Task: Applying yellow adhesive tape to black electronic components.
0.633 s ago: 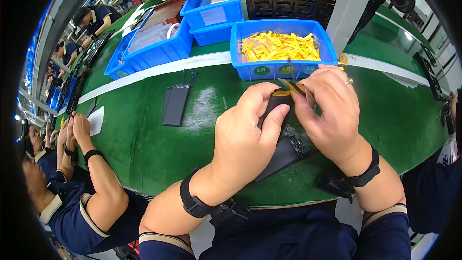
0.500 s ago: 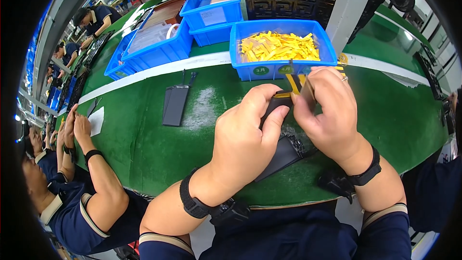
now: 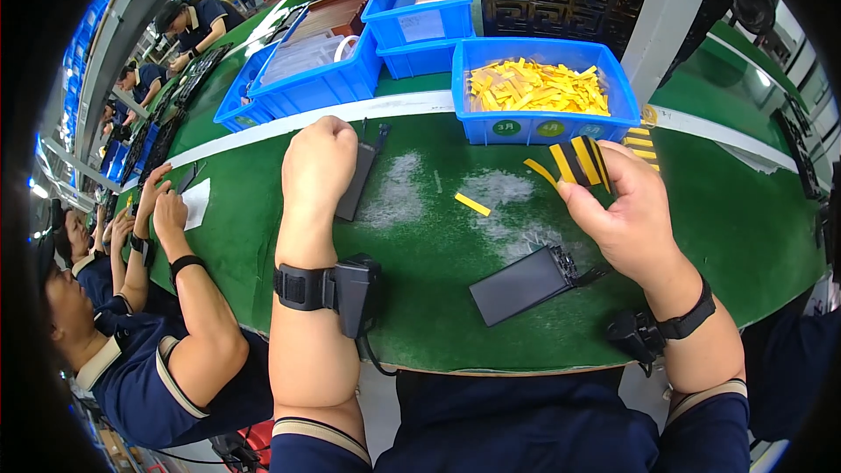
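Observation:
My left hand point(image 3: 320, 162) is curled closed at the left, beside flat black packs with short leads that look like battery packs point(image 3: 357, 180). The hand's own back hides its fingertips and anything in them. In my right hand point(image 3: 626, 210), a black card striped with yellow strips point(image 3: 578, 165) is pinched between thumb and fingers. One yellow strip point(image 3: 541, 172) sticks out from the card's left side. Between my hands, a loose yellow strip point(image 3: 473, 204) lies on the green mat. Nearer me lies another black pack point(image 3: 523, 285), its leads toward the right.
A blue bin point(image 3: 547, 127) of yellow strips stands at the back. More blue bins point(image 3: 320, 88) are to its left. A white metal post point(image 3: 679, 22) rises behind the right side. A co-worker's arms point(image 3: 206, 298) rest at the table's left.
My hands have parted: the left moved left to the black packs, and the right stayed near the bin with the striped card. A loose yellow strip now shows on the mat.

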Motion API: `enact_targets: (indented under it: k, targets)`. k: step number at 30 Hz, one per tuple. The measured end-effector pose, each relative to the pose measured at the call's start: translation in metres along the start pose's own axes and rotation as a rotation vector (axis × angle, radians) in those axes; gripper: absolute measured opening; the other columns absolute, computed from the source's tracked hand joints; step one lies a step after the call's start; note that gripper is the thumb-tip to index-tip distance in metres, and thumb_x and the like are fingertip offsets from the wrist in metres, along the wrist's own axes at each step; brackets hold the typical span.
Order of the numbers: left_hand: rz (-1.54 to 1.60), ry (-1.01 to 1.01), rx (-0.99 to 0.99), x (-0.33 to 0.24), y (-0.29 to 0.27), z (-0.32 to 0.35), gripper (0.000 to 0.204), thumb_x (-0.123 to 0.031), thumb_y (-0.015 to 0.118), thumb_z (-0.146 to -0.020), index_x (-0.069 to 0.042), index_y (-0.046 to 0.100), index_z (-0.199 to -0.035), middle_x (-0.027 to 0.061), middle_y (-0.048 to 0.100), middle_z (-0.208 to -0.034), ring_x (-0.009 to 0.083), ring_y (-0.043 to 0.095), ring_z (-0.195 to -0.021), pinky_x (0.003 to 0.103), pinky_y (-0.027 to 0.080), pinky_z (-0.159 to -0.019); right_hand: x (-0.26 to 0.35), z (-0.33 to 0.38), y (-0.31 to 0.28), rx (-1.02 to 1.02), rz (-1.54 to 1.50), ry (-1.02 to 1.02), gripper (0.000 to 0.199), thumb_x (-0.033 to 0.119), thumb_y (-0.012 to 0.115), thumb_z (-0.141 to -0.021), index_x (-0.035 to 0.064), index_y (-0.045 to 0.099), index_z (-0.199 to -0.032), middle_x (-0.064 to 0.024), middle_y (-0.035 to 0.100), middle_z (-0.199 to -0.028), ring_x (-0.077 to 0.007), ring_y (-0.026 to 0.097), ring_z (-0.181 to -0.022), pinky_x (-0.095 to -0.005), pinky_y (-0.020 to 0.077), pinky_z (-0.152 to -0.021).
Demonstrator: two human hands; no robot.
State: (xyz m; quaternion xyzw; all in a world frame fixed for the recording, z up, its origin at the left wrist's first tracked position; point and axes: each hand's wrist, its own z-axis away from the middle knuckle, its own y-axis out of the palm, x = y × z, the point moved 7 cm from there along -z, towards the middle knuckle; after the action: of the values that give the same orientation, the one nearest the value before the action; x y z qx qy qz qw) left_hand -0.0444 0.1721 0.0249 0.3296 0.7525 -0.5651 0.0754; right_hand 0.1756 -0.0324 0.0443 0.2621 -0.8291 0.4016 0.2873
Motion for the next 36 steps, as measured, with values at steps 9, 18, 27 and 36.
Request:
enact_targets:
  k: [9, 18, 27, 36]
  targets:
    - [0.712, 0.487, 0.500, -0.129, 0.023, 0.076, 0.024, -0.004, 0.064, -0.078, -0.001, 0.061, -0.102, 0.0049, 0.059, -0.086, 0.0094, 0.058, -0.073, 0.021, 0.047, -0.063, -0.007, 0.000, 0.017, 0.277, -0.194, 0.103, 0.014, 0.013, 0.065, -0.074, 0.0005, 0.059, -0.078, -0.0094, 0.056, -0.072, -0.0221, 0.054, -0.068, -0.0330, 0.0435, -0.064]
    - [1.073, 0.197, 0.771, -0.125, 0.043, 0.082, 0.021, -0.004, 0.061, -0.083, -0.001, 0.057, -0.104, 0.0000, 0.058, -0.084, 0.0049, 0.055, -0.070, 0.018, 0.045, -0.059, -0.006, 0.000, 0.013, 0.237, -0.193, 0.098, 0.017, 0.013, 0.068, -0.074, 0.0005, 0.062, -0.085, -0.0081, 0.059, -0.072, -0.0189, 0.056, -0.068, -0.0304, 0.0444, -0.063]
    - [0.022, 0.491, 0.295, -0.096, 0.054, 0.065, 0.028, -0.012, 0.070, -0.068, -0.002, 0.060, -0.091, 0.0113, 0.056, -0.076, 0.0272, 0.057, -0.069, 0.037, 0.047, -0.063, -0.027, 0.000, -0.006, -0.067, -0.449, 0.288, 0.013, 0.006, 0.066, -0.079, -0.0032, 0.064, -0.088, -0.0031, 0.060, -0.079, -0.0089, 0.054, -0.073, -0.0249, 0.0441, -0.068]
    - [0.276, 0.622, 0.616, -0.148, 0.051, 0.128, 0.034, -0.019, 0.076, -0.065, -0.002, 0.058, -0.089, 0.0129, 0.058, -0.082, 0.0262, 0.059, -0.076, 0.034, 0.048, -0.069, -0.004, -0.001, -0.002, 0.025, -0.193, 0.086, 0.013, 0.005, 0.062, -0.078, -0.0016, 0.065, -0.088, -0.0099, 0.062, -0.081, -0.0204, 0.060, -0.075, -0.0301, 0.0461, -0.069]
